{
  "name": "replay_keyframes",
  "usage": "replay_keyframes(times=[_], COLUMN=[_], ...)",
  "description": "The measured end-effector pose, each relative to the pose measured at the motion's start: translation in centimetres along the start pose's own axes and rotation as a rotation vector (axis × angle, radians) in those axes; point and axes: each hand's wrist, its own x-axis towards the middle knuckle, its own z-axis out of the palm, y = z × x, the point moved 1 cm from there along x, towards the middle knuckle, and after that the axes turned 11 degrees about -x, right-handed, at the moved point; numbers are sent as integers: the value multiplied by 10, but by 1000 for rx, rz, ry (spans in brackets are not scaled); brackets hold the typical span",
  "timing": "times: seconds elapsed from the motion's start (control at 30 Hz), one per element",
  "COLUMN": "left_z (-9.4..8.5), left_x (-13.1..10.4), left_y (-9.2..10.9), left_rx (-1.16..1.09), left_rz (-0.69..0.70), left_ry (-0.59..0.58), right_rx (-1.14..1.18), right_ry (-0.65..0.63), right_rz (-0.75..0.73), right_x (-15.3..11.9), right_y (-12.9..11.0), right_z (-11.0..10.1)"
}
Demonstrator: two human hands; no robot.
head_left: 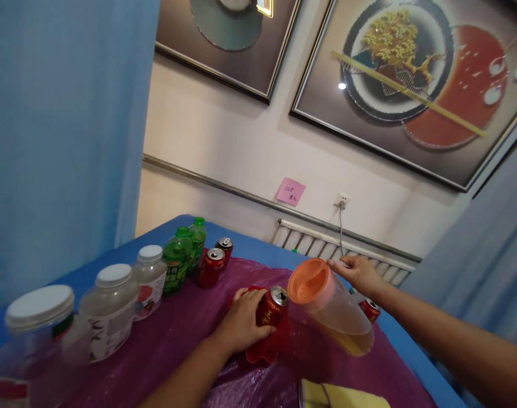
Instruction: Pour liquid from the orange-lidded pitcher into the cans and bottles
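Observation:
My left hand [243, 320] is wrapped round a red drink can [272, 309] with its tab opening up. Under the can is a red dish with a wavy rim [262, 354]. My right hand [362, 275] grips a clear plastic pitcher [343, 326] at its handle side, the handle itself mostly hidden. The pitcher leans left, its orange lid [310, 281] close beside the can's top. Some yellowish liquid lies low in the pitcher. Whether any liquid passes between pitcher and can, I cannot tell.
At left stand several clear jars with white lids [114, 276], two green bottles [177, 258] and two red cans [211, 266]. Another red can [370, 310] is behind the pitcher. A yellow cloth [343, 395] lies on the purple plastic sheet [165, 345]. A radiator [300, 235] stands behind.

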Motion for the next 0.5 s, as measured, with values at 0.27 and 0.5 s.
replay_keyframes(times=[0.27, 0.5], left_z=[-1, -1], left_x=[0, 0], left_y=[2, 3], left_rx=[11, 10], left_rz=[-25, -20], left_ry=[-13, -14], right_rx=[-2, -2], right_ry=[-12, -18], right_rz=[-22, -15], right_x=[-1, -1], right_y=[1, 1], right_z=[-1, 0])
